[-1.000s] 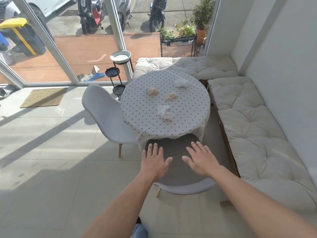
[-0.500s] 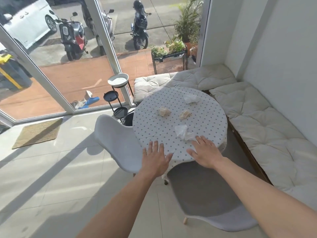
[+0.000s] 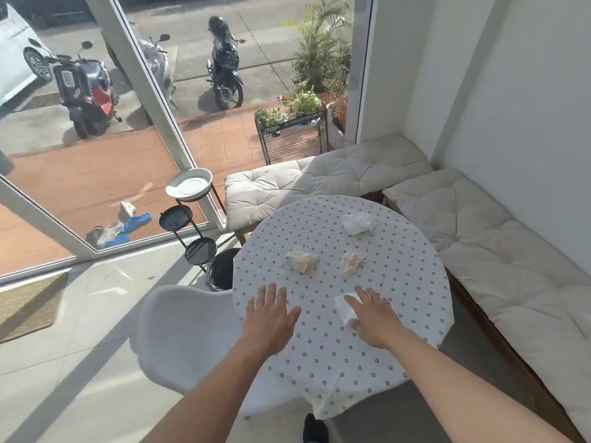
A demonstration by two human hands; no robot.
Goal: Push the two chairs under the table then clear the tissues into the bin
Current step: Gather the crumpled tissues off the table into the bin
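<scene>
A round table [image 3: 399, 282] in a dotted cloth carries several crumpled tissues: a white one [image 3: 356, 222] at the far side, two beige ones [image 3: 302, 260] [image 3: 351, 263] in the middle, and a white one [image 3: 342, 306] near me. My right hand [image 3: 374, 318] lies flat on that near tissue, fingers spread, covering most of it. My left hand [image 3: 270, 318] hovers open over the cloth to its left, holding nothing. A white shell chair [image 3: 179, 334] stands at the table's left, its seat partly under the cloth. A black bin [image 3: 224, 270] sits on the floor behind the table's left edge.
Cushioned benches [image 3: 479, 251] wrap the far and right sides of the table. A black three-tier stand [image 3: 188, 219] with a white dish stands by the glass wall next to the bin. A doormat [image 3: 28, 305] lies at the left. Grey tiled floor stretches to the left.
My hands have moved forward from the near chair's back onto the tabletop. My right hand now rests on the near white tissue. The near chair has dropped out of sight below the table's edge.
</scene>
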